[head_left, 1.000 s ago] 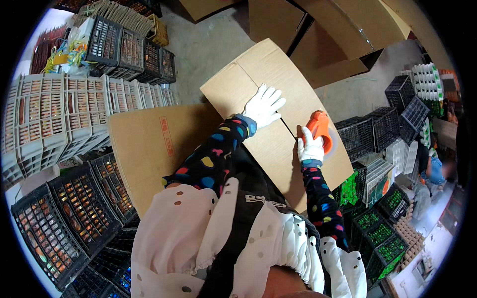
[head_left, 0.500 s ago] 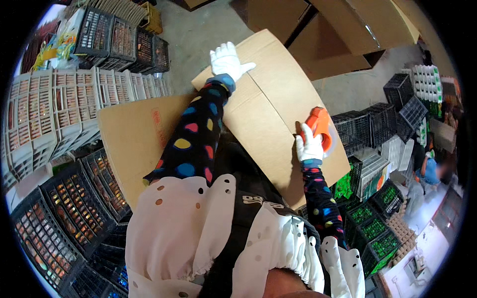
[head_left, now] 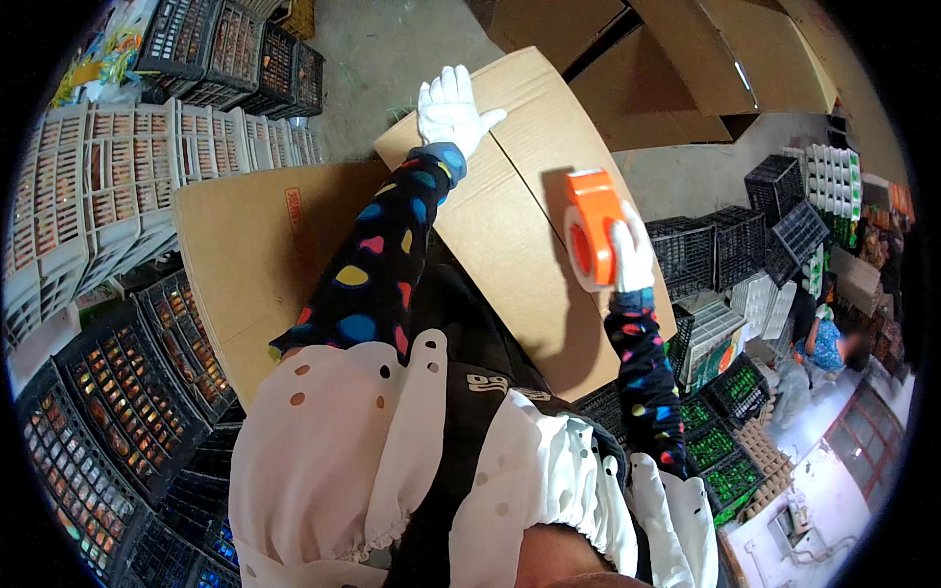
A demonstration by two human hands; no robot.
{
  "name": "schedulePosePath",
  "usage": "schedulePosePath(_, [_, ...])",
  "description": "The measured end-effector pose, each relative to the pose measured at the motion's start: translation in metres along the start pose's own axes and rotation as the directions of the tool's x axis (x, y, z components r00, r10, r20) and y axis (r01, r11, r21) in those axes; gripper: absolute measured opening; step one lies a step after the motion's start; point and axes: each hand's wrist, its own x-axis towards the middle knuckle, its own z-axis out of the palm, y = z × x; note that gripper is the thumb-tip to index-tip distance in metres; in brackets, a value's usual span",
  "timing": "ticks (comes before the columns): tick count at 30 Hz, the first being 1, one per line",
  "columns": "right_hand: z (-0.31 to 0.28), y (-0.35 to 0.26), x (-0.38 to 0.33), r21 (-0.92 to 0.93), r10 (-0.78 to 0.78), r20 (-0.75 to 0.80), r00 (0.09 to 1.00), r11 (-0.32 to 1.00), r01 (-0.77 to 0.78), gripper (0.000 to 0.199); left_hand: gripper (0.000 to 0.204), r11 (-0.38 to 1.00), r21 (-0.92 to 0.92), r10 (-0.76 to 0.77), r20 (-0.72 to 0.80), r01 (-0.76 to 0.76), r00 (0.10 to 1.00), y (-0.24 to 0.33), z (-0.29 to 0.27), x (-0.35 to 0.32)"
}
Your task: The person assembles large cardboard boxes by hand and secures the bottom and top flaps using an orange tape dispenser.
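While my left hand [head_left: 453, 120] braces the carton [head_left: 500, 230], taping seems in hand

Fingers extended, it rests at the far-left edge; floor [head_left: 377, 64] beyond suggests room. I judge the middle seam [head_left: 520, 172] next calls for the orange tape dispenser [head_left: 594, 201], which my right hand [head_left: 633, 247] grips over the carton's right half; black crates [head_left: 683, 255] crowd that side.

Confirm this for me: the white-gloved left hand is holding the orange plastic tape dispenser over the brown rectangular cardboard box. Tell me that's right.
Wrong hand: the head view shows the white-gloved right hand, not the white-gloved left hand, holding the orange plastic tape dispenser over the brown rectangular cardboard box.
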Motion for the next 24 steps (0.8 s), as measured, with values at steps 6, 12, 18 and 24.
schedulePosePath(6, [0.073, -0.012, 0.033, -0.067, -0.051, 0.181, 0.982, 0.996, 0.064, 0.06, 0.102, 0.999, -0.041, -0.008, 0.071, 0.011, 0.997, 0.001, -0.003, 0.006])
schedulePosePath(12, [0.084, -0.003, 0.048, -0.041, 0.022, 0.224, 0.974, 0.999, -0.013, 0.059, 0.095, 0.999, -0.051, 0.024, 0.111, -0.019, 0.994, -0.011, 0.004, 0.009])
schedulePosePath(18, [0.066, 0.011, 0.045, -0.083, 0.013, 0.221, 0.975, 0.997, 0.006, 0.061, 0.062, 0.807, -0.589, 0.043, -0.009, -0.04, 0.999, -0.011, -0.024, -0.004])
schedulePosePath(24, [0.076, 0.006, 0.038, -0.059, 0.043, 0.27, 0.962, 0.998, -0.028, 0.064, 0.049, -0.111, -0.468, 0.424, 0.775, 0.877, 0.468, -0.005, -0.037, -0.049])
